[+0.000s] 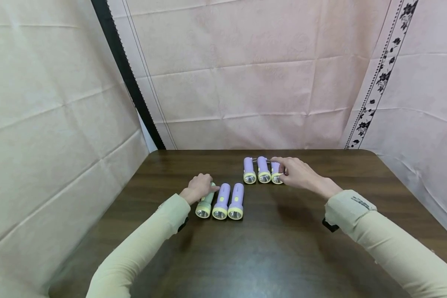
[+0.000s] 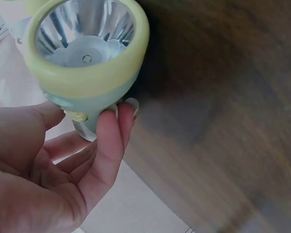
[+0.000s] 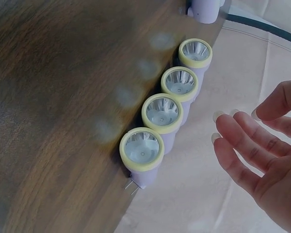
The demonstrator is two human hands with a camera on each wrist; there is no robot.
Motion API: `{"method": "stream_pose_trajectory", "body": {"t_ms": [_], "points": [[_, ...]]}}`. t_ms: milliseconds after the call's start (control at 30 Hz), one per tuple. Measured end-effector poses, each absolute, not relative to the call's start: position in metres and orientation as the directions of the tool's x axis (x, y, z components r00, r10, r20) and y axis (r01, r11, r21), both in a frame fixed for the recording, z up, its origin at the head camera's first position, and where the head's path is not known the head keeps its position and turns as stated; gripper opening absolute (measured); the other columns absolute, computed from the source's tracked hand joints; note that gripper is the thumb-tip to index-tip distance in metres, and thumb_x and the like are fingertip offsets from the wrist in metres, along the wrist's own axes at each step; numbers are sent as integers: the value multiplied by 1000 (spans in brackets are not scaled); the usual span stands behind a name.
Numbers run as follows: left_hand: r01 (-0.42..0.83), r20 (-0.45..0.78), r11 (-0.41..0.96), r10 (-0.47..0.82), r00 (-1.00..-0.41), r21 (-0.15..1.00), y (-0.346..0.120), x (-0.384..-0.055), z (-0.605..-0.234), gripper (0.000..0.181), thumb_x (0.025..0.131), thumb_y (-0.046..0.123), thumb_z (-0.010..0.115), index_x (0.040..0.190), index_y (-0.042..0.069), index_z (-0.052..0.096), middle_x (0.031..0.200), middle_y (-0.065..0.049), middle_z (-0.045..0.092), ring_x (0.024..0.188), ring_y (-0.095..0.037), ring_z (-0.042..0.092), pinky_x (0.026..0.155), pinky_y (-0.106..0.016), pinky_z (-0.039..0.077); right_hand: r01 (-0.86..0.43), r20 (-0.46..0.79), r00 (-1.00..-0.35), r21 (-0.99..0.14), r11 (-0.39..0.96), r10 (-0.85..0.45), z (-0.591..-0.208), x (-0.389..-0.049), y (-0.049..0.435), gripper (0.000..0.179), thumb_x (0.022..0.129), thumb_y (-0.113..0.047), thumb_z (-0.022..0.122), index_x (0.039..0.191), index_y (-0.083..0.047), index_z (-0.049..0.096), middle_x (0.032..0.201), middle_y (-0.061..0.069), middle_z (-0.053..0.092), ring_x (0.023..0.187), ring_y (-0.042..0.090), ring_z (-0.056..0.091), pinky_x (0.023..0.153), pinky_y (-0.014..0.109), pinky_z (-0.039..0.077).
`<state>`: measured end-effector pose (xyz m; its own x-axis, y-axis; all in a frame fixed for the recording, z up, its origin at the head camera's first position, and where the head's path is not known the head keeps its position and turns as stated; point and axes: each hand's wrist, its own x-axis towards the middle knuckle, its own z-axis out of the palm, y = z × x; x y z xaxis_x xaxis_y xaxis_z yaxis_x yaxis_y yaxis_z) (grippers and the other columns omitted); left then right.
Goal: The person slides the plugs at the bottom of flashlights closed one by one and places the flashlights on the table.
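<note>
My left hand (image 1: 200, 188) grips a pale green flashlight (image 1: 205, 205) with a yellow rim, thumb and fingers around its body. In the left wrist view, the flashlight's silver reflector (image 2: 87, 36) faces the camera. Two purple flashlights (image 1: 221, 201) lie just right of it, side by side, lenses toward me. My right hand (image 1: 297, 171) is over the right end of a back row of purple flashlights (image 1: 263, 169), partly covering that end. In the right wrist view, the loosely bent fingers (image 3: 242, 165) hold nothing and are apart from the row, which shows several flashlights.
Metal prongs (image 3: 132, 186) stick out by the nearest flashlight in the right wrist view. The dark wooden table (image 1: 223, 256) reaches back to a hanging pale cloth (image 1: 238, 82), with more cloth (image 1: 52, 124) along the left.
</note>
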<state>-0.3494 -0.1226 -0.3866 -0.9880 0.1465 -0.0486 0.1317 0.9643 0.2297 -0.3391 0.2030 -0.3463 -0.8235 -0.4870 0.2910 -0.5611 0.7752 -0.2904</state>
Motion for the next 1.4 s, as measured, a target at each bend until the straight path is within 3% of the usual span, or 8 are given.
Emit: {"method": "stream_pose_trajectory", "body": {"t_ms": [167,300,567,833,1067,1400], "points": [[140,-26,973,147,-989,183,-124,-351,-387,37,92,38,63,108,6,68,95,-11,69,68,-20,60,56,-31,46,-553,301,-828,-296,779,-473,-346,-338,205,55,80,-6,61,135,-6,53,85,2,63,73,15,57,61,29,42],[130,-32,975,138,-990,178,-126,-350,-387,41,93,40,62,114,5,66,101,-12,68,71,-20,60,60,-33,48,-554,302,-827,-297,778,-474,-347,-338,207,55,82,-7,60,136,-6,52,86,3,62,74,15,56,61,29,42],[66,-122,958,103,-987,278,-129,-348,-392,51,94,40,59,127,1,55,110,-20,64,52,-24,65,43,-29,50,-552,297,-828,-286,783,-475,-351,-336,209,56,83,-8,63,137,-8,52,88,5,62,71,13,51,61,29,40],[74,-132,953,117,-984,295,-129,-348,-384,56,95,42,57,130,-2,52,116,-23,63,54,-26,68,45,-30,52,-550,308,-829,-291,783,-467,-350,-336,212,58,81,-6,61,138,-10,52,90,9,65,67,13,51,59,29,40],[130,-26,971,138,-990,203,-118,-362,-372,47,95,42,58,114,0,62,96,-14,67,68,-20,60,57,-31,46,-547,296,-832,-301,781,-468,-349,-336,218,56,80,-5,59,135,-8,54,84,2,63,66,11,50,57,28,39],[218,36,960,215,-976,176,-65,-399,-355,34,93,41,60,95,7,64,97,-11,66,83,-26,64,70,-41,51,-554,324,-824,-292,779,-465,-347,-337,223,49,81,-6,59,129,-5,58,82,0,61,65,10,50,58,27,40]]}}
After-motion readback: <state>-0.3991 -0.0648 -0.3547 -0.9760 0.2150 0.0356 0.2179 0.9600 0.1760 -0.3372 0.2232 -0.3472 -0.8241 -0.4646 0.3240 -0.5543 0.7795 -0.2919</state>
